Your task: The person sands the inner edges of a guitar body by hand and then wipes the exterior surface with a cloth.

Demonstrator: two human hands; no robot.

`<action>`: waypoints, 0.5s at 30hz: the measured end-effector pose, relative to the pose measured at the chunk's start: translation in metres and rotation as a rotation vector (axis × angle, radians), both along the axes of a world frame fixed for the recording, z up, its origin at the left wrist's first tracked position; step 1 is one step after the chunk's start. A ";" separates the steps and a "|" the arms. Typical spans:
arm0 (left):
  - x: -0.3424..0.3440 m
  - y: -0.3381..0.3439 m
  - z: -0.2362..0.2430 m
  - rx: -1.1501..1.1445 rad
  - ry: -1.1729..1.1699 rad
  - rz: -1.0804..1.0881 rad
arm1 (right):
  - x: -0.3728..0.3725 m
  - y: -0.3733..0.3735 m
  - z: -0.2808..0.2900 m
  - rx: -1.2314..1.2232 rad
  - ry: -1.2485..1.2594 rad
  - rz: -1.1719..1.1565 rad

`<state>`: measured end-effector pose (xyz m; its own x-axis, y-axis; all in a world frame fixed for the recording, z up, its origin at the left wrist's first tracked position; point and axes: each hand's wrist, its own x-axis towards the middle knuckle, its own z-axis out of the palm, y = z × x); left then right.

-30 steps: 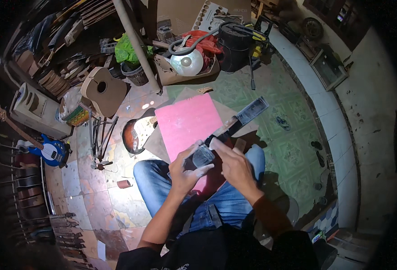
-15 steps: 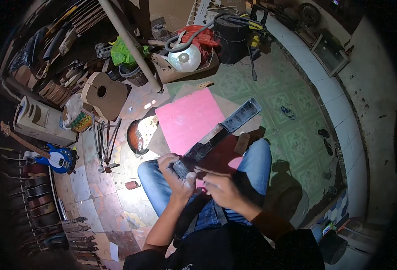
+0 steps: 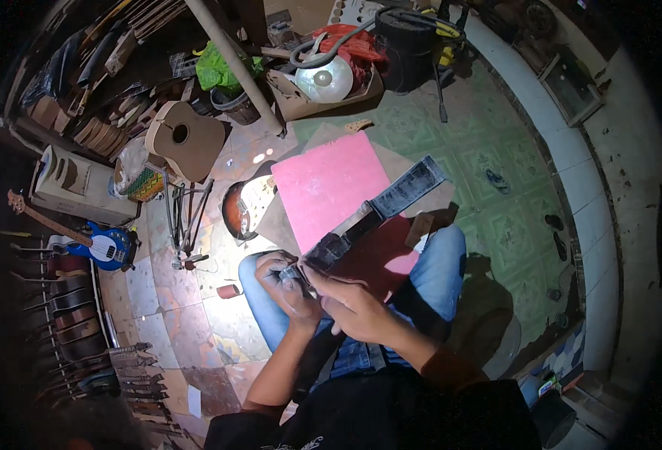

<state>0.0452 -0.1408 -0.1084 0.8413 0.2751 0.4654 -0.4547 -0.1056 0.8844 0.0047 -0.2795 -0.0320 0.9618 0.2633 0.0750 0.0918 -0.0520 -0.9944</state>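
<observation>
Near centre, my left grip (image 3: 290,286) encloses a long dusty black bar (image 3: 380,209), perhaps steadying it. The right grip (image 3: 352,307) I cannot judge.

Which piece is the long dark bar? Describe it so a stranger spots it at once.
Start at the flat, pink, rectangular sheet before the seated person's blue-jeaned knees. Across its lower right slants the long, dark, dust-streaked bar, its near end by the bare left hand and right hand. Unlike the sheet beneath, it is narrow and nearly black.
</observation>
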 end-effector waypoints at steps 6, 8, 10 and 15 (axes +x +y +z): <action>0.001 -0.006 0.001 -0.070 -0.027 -0.006 | -0.005 0.004 -0.029 -0.119 -0.235 -0.023; -0.001 -0.003 0.001 -0.043 -0.040 -0.038 | -0.006 0.004 -0.015 -0.169 -0.209 -0.033; -0.005 -0.005 0.006 -0.078 0.002 0.000 | -0.005 0.001 0.021 0.291 0.323 0.126; -0.001 -0.011 0.005 0.006 -0.050 -0.007 | -0.002 -0.008 -0.041 -0.330 -0.259 -0.135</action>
